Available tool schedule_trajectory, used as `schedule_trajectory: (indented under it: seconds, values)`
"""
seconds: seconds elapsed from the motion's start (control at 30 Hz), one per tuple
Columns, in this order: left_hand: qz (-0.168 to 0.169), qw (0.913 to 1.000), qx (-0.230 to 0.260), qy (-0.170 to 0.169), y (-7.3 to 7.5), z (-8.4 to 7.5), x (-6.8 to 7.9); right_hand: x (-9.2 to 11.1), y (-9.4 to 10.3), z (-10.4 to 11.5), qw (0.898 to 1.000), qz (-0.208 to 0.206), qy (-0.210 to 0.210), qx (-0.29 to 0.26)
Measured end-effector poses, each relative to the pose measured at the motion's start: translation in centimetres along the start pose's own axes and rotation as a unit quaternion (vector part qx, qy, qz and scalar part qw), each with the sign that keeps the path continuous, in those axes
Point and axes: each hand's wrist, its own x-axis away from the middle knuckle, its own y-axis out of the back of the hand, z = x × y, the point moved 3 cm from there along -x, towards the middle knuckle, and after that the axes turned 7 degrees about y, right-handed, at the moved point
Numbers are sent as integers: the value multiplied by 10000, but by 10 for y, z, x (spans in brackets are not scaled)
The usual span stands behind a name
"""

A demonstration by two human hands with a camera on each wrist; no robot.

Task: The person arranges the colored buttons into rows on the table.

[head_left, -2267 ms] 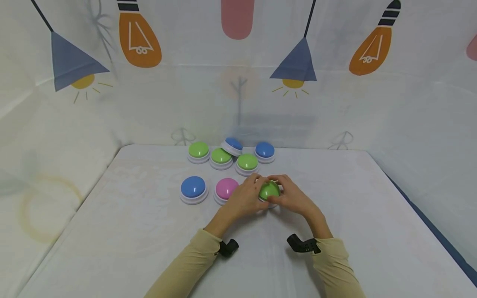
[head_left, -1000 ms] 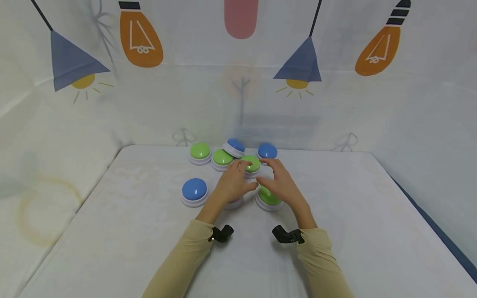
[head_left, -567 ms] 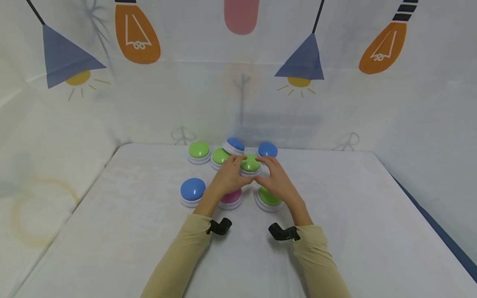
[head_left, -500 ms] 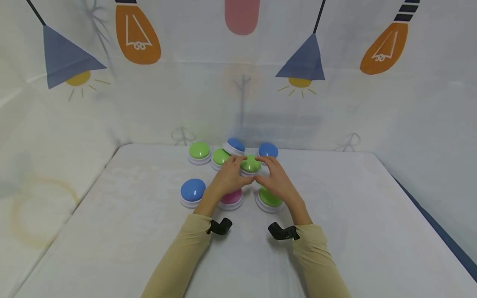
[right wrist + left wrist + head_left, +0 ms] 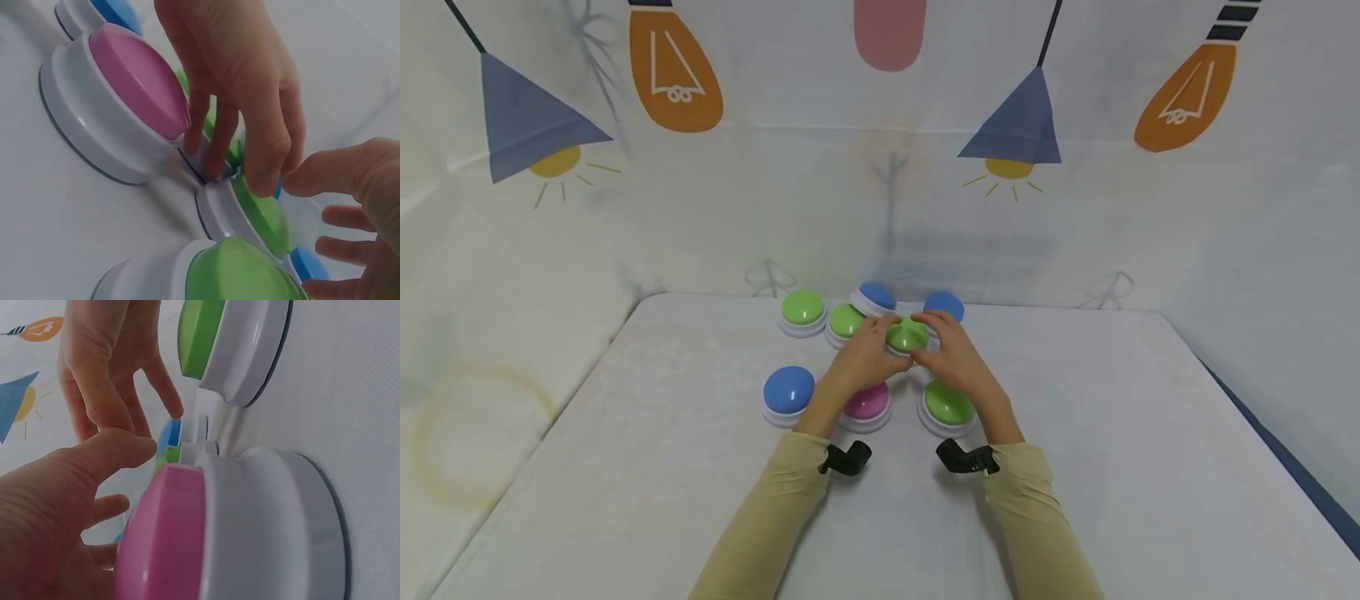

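Observation:
Several dome-topped push buttons with white bases stand on the white table. My left hand (image 5: 867, 357) and right hand (image 5: 957, 354) curve around either side of a green button (image 5: 907, 335) in the back group. In the head view the thumbs nearly meet at its front edge, the fingertips at its far side. In the right wrist view the thumbs come close together just above this green button (image 5: 262, 215). A pink button (image 5: 867, 402) stands under my left wrist, partly hidden; another green button (image 5: 948, 403) stands below my right hand.
A blue button (image 5: 789, 389) stands front left. Behind are two green buttons (image 5: 802, 307), a blue button (image 5: 877, 295) leaning tilted on its neighbours, and another blue button (image 5: 943, 306) partly behind my right fingers. A printed cloth wall (image 5: 775, 200) rises at the table's back edge.
Both hands let go of the front green button and moved back and left to the green button behind. Over the last half second they hold nearly still around it.

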Motion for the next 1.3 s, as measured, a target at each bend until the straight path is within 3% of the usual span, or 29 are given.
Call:
schedule_trajectory:
  seconds: [0.23,0.63,1.03,1.3]
  values:
    - [92,9999,77,20,-2,5,-3,-7,-3,-7,9994,235,-261,-28]
    - [79,9998,-16,154,-7,7,-8,-16,-11,-14,9973,618,-351,-178]
    - [-415,9983,-359,210,-12,6,-11,-20,-16,-22,9981,580,-115,-188]
    - [-539,9972,-453,233,-13,7,-13,-22,-18,-26,9984,507,-66,-256]
